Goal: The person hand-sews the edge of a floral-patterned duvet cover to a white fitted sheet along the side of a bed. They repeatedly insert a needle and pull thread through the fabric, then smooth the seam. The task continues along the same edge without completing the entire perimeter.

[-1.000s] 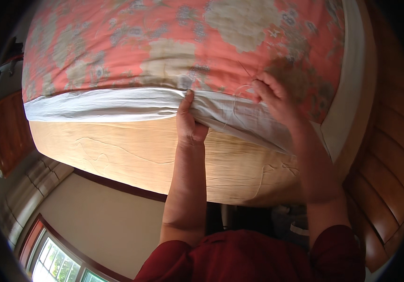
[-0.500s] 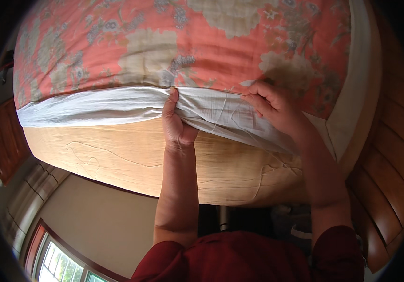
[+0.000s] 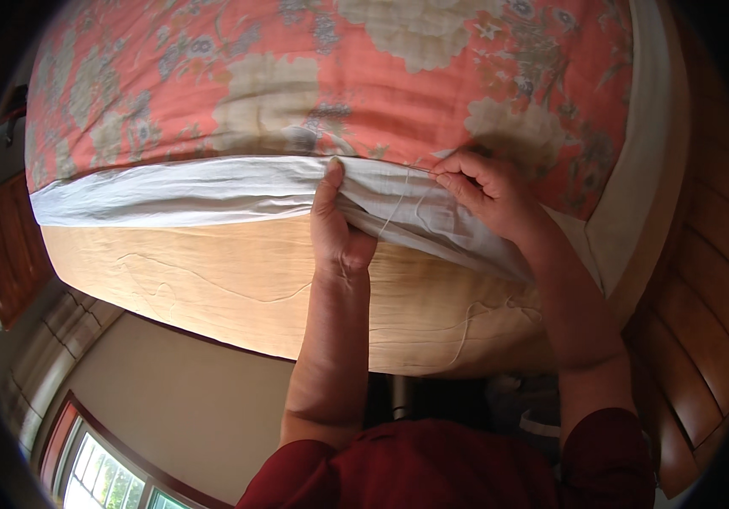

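A coral quilt (image 3: 364,76) with pale flower prints covers the bed. Along its near edge runs a white sheet (image 3: 178,191), bunched in folds. My left hand (image 3: 337,225) pinches the white sheet's edge from below, thumb on top. My right hand (image 3: 485,188) grips the same sheet where it meets the quilt, fingers curled over the fold. Under the sheet shows the tan quilted side of the mattress (image 3: 237,288). Both forearms come up from red sleeves at the lower edge.
A wooden headboard or bed frame (image 3: 704,314) curves along the right. A pale band of bedding (image 3: 636,187) borders the quilt there. Dark wooden furniture (image 3: 8,246) stands at the left. A wall and a window (image 3: 110,462) show at the lower left.
Both hands have shifted a little along the sheet's edge, and the view has tilted so the bed sits lower and more to the right. The grip on the sheet is kept.
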